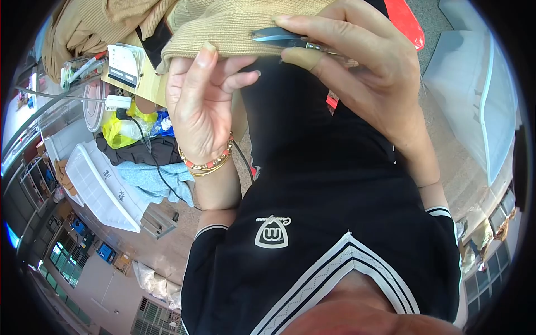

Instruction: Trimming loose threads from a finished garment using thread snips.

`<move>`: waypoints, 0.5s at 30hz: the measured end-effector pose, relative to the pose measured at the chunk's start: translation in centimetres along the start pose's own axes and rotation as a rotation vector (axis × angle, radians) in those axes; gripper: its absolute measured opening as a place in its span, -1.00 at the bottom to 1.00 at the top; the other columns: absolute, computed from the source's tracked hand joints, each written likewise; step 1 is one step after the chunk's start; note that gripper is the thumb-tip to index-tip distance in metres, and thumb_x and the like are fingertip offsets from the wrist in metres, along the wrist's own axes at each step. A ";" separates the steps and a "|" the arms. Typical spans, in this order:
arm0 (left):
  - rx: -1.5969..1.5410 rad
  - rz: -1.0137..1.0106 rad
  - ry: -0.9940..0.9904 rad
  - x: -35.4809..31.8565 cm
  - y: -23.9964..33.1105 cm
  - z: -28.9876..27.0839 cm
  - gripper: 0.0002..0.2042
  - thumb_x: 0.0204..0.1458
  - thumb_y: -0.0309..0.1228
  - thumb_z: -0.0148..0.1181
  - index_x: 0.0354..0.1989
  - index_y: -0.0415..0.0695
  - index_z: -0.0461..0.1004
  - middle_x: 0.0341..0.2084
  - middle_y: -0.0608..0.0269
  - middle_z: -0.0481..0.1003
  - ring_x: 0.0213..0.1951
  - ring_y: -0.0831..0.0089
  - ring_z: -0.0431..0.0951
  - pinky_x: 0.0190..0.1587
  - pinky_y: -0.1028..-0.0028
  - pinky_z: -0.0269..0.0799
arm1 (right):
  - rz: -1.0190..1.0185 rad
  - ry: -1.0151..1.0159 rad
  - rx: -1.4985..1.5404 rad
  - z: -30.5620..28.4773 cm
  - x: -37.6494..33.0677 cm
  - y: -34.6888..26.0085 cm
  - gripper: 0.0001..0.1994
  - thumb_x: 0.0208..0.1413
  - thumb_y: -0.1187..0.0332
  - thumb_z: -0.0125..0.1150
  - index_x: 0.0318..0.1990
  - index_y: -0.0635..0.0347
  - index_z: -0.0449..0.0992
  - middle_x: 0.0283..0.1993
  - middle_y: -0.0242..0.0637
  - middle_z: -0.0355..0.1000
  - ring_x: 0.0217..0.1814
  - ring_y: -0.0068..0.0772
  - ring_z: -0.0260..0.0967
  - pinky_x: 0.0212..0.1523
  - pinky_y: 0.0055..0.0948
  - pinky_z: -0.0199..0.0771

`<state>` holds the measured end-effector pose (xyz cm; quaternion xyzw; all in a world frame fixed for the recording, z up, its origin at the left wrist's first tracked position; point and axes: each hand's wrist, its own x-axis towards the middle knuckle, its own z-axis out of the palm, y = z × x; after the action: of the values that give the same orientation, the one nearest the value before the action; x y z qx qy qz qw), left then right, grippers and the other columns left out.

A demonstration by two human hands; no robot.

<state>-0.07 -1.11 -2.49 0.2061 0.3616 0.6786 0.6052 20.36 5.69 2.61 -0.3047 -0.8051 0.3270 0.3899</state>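
A beige ribbed knit garment [218, 33] lies at the top of the view, its folded edge toward me. My left hand [204, 103] grips that edge, thumb on top and some fingers beneath the fabric. In my right hand [363, 61] are small thread snips [279, 38], held between thumb and fingers. Their dark blades point left and rest over or just above the knit near its edge; whether they touch it I cannot tell. A tan covering wraps my right thumb tip. Part of the snips' handle is hidden by my right hand.
More beige knitwear [106, 28] is heaped at the far left. Beside it are a notepad [124, 66], a white plug adapter [118, 103] with a black cord, and yellow plastic bags [120, 131]. A white plastic lid [100, 187] lies left; a clear bin [469, 95] stands right.
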 end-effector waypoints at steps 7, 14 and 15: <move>-0.043 -0.015 -0.002 0.1 -0.1 -0.4 -0.87 0.18 -0.51 0.07 -0.18 -0.31 0.39 -0.30 0.03 0.53 -0.25 0.04 0.64 -0.32 0.22 0.69 | 0.089 -0.017 -0.012 0.4 -0.3 -0.1 -0.68 -0.14 0.53 0.42 -0.14 0.29 0.58 -0.45 -0.29 0.37 -0.46 -0.34 0.37 -0.21 -0.35 0.42; -0.130 -0.031 -0.015 0.2 -0.1 -0.6 -0.86 0.20 -0.51 0.03 -0.14 -0.33 0.37 -0.27 0.00 0.53 -0.23 0.04 0.63 -0.31 0.21 0.69 | 0.144 -0.037 0.011 0.1 -0.2 -0.4 -0.67 -0.13 0.52 0.42 -0.13 0.29 0.58 -0.45 -0.28 0.37 -0.46 -0.36 0.37 -0.27 -0.40 0.41; -0.132 -0.032 -0.029 0.2 -0.1 -0.5 -0.85 0.21 -0.51 0.02 -0.13 -0.33 0.37 -0.27 -0.01 0.53 -0.23 0.04 0.63 -0.31 0.21 0.69 | 0.144 -0.037 0.010 0.1 -0.2 -0.2 -0.67 -0.13 0.52 0.42 -0.13 0.29 0.58 -0.45 -0.28 0.37 -0.46 -0.36 0.37 -0.27 -0.40 0.41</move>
<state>-0.40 -1.03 -2.92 0.1695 0.3106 0.6882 0.6334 20.29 5.37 2.65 -0.3538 -0.7865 0.3639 0.3520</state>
